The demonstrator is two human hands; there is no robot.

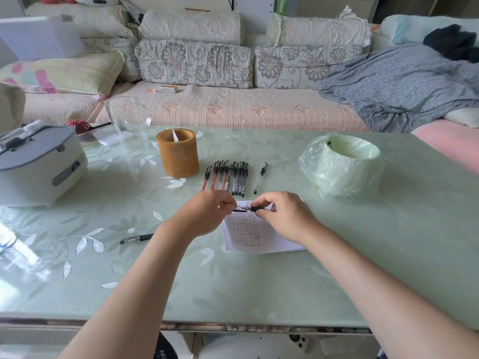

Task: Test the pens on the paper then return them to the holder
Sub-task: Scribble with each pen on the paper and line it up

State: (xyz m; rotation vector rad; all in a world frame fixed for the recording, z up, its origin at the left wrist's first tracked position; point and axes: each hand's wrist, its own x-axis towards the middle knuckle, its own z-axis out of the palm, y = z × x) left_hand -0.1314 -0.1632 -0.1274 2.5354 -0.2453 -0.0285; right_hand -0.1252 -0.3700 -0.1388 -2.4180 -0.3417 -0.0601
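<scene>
Both work right over the paper (243, 234), handy for testing: right hand (282, 216) fingers (259, 203) pinch a pen (255, 209), left hand (207, 211) fingers pinch its cap end.

Reaching in over the near edge of the table (388, 255), left hand (207, 211) and right hand (282, 216) meet, curled fingertips pinching a pen (255, 209).

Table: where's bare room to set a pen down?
Free: the stretch between the rice cooker and the lone pen; the patch right of the paper, in front of the bagged bin. Crowded: between pen holder, pen row and paper, where left hand and right hand hold a pen.
</scene>
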